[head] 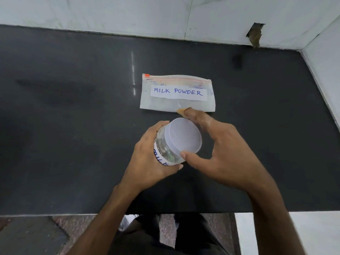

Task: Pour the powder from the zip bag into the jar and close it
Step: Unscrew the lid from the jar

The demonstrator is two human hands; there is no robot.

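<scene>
Left hand [147, 162] grips clear jar [163, 144] round its labelled body, fingers curled, jar tilted over dark surface [73, 107]. Right hand [226, 153] holds white lid [184, 135] on jar mouth: thumb at near rim, fingers curled over far rim. Zip bag [165, 104] lies flat on surface just beyond hands, "MILK POWDER" label up, zip edge toward wall [128, 13].

Flat translucent-white plastic zip bag [161, 104]: orange-red seal line [176, 79], orange tab [147, 75] at its top left corner, white paper label [178, 92] lettered in blue. Just this side of the bag, clear round plastic jar [163, 144], pale lavender-white lid [184, 137], white band [159, 159] with blue lettering. Under the bag, dull black stone counter [73, 116]; beyond it, faintly veined grey-white wall [110, 11].
</scene>
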